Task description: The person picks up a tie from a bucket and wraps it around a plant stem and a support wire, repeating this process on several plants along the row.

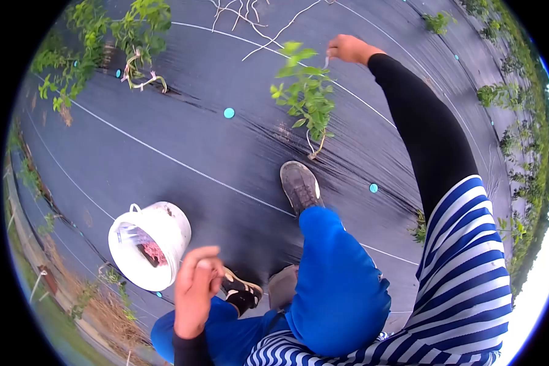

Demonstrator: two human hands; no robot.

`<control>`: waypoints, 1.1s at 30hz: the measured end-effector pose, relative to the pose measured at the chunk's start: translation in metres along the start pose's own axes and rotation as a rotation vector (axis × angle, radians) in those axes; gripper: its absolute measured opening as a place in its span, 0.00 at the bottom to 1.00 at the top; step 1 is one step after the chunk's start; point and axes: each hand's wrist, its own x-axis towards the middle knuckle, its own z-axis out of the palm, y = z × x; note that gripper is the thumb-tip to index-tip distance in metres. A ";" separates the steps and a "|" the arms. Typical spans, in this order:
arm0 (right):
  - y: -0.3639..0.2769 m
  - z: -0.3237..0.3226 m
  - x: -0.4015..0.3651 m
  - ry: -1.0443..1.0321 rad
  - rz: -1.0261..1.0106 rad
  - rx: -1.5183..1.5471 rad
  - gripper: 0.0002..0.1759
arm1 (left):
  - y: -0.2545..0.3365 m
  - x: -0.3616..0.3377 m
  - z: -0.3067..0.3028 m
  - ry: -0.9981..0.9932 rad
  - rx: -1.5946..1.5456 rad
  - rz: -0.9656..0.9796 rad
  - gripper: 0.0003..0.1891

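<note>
My right hand point(349, 49) is closed, its fingertips pinched on something thin and pale beside the upper leaves of a green plant point(311, 97). The plant's thin stems come out of the black ground cover in front of my shoe point(301, 186). My left hand point(199, 285) is raised near my knee, right of a white bucket point(177, 229), with its fingers curled and the tips close together. Whether anything is between them is too small to tell. Pink material point(154, 252) lies inside the tilted-looking bucket.
More leafy plants point(143, 30) grow at the upper left, one with pale ties on its bent stems. Bare cut branches point(244, 15) lie at the top. Teal discs point(229, 113) dot the ground cover point(165, 131). Rows of plants line the right side.
</note>
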 end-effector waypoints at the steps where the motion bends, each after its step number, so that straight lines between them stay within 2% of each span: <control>1: -0.011 -0.003 0.004 0.007 0.002 0.004 0.13 | 0.000 0.016 0.009 -0.091 -0.029 -0.057 0.14; 3: -0.038 -0.009 0.018 0.029 -0.082 -0.058 0.13 | -0.003 0.061 0.038 -0.219 -0.059 -0.157 0.16; 4: -0.052 -0.012 0.025 0.036 -0.087 -0.049 0.13 | -0.016 0.090 0.053 -0.265 -0.064 -0.115 0.18; 8: -0.089 -0.015 0.047 -0.055 -0.155 -0.193 0.13 | -0.050 0.203 0.138 -0.329 -0.098 -0.201 0.24; 10: -0.099 -0.010 0.056 -0.052 -0.205 -0.231 0.13 | -0.071 0.242 0.175 -0.362 -0.011 -0.113 0.24; 12: -0.118 -0.017 0.059 -0.097 -0.239 -0.247 0.12 | -0.074 0.254 0.198 -0.381 0.054 -0.154 0.21; 15: -0.139 -0.013 0.075 -0.096 -0.351 -0.277 0.12 | -0.078 0.265 0.211 -0.376 0.234 -0.089 0.18; 17: -0.160 -0.011 0.080 -0.096 -0.410 -0.296 0.11 | -0.085 0.267 0.215 -0.326 0.329 0.131 0.16; 20: -0.189 -0.013 0.075 -0.049 -0.543 -0.298 0.11 | -0.072 0.266 0.213 -0.352 0.336 0.091 0.16; 21: -0.183 -0.001 0.083 0.116 -0.825 -0.239 0.10 | -0.072 0.267 0.213 -0.365 0.363 0.099 0.16; 23: -0.219 -0.017 0.073 -0.143 -0.577 -0.302 0.09 | -0.075 0.269 0.215 -0.373 0.374 0.134 0.15; 26: -0.194 0.013 0.102 -0.049 -0.603 -0.344 0.12 | -0.074 0.262 0.214 -0.335 0.398 0.150 0.14; 27: -0.178 0.015 0.108 -0.146 -0.370 -0.293 0.13 | -0.076 0.261 0.213 -0.335 0.396 0.146 0.14; 28: -0.131 0.051 0.143 -0.121 -0.389 -0.299 0.13 | -0.080 0.260 0.213 -0.329 0.377 0.143 0.14; 29: -0.102 0.041 0.132 -0.186 -0.191 -0.240 0.13 | -0.083 0.259 0.212 -0.323 0.357 0.139 0.13; 30: -0.072 0.029 0.116 -0.316 -0.195 -0.356 0.11 | -0.086 0.258 0.212 -0.321 0.350 0.132 0.13; 31: 0.014 0.070 0.136 -0.250 -0.370 -0.292 0.11 | -0.089 0.258 0.213 -0.297 0.296 0.117 0.13; 32: 0.031 0.043 0.094 -0.343 -0.275 -0.097 0.11 | -0.092 0.259 0.216 -0.274 0.241 0.105 0.12; 33: 0.059 0.037 0.055 -0.279 -0.159 0.076 0.11 | -0.102 0.264 0.219 -0.242 0.182 0.163 0.10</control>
